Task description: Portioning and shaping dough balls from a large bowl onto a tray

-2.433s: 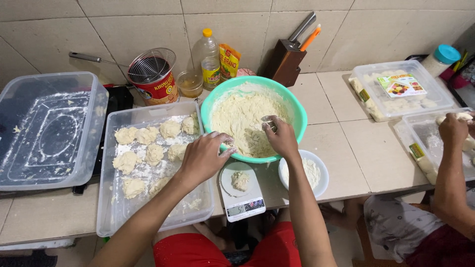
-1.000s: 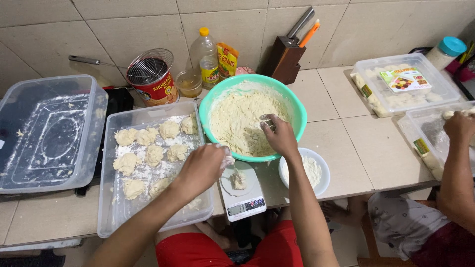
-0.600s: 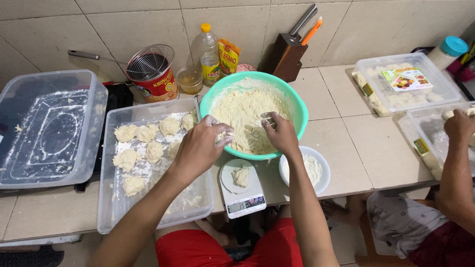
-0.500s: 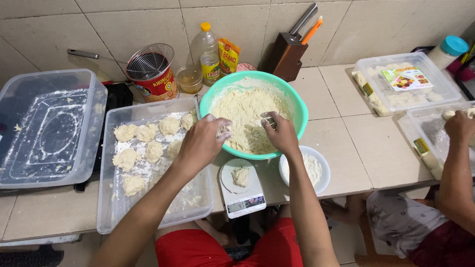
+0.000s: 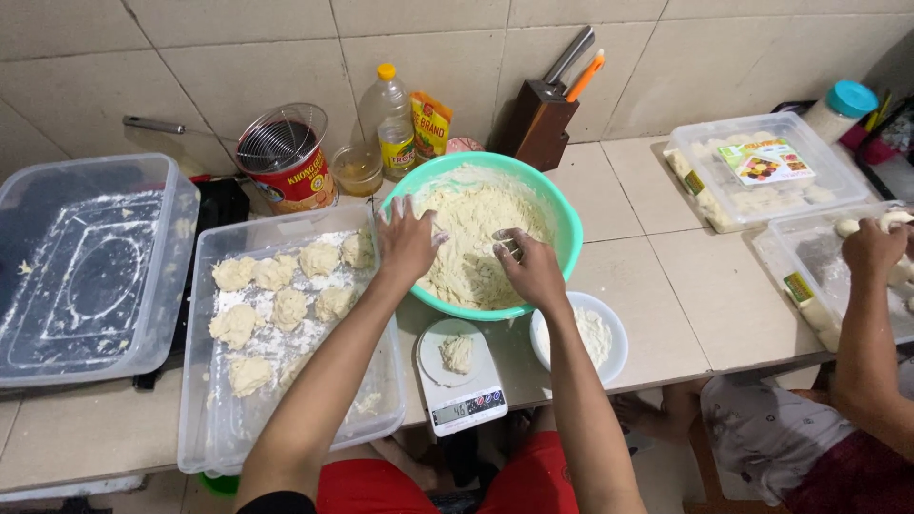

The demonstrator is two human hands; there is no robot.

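1. From the head camera we look down at our two hands over a big green bowl [image 5: 569, 224] on the tiled counter [image 5: 666, 286]. The bowl is full of pale dough [image 5: 476, 233].
2. Our left hand [image 5: 407, 243] rests at the left rim of the bowl. Its fingers are spread wide and flat, and it grips nothing that we can see.
3. Our right hand [image 5: 531, 271] is down in the dough. Its fingers are curled in, pinching at a bit of dough. We cannot tell how big that bit is.
4. We think the dough is soft and sticky. It looks rough and lumpy, so it should tear off easily. A good place to take hold is the top edge of the heap, pulling a small lump with the fingertips. It looks light in small bits.
5. Just in front of the bowl sits a small white scale [image 5: 459, 379] with one dough lump [image 5: 456, 353] on it. Beside it is a little white dish [image 5: 609, 366] of flour.
6. To the left, a clear tray [image 5: 205, 419] holds many floured dough balls [image 5: 276, 305].
7. At the far right, another person's hand [image 5: 871, 249] works over another clear tub [image 5: 809, 295].
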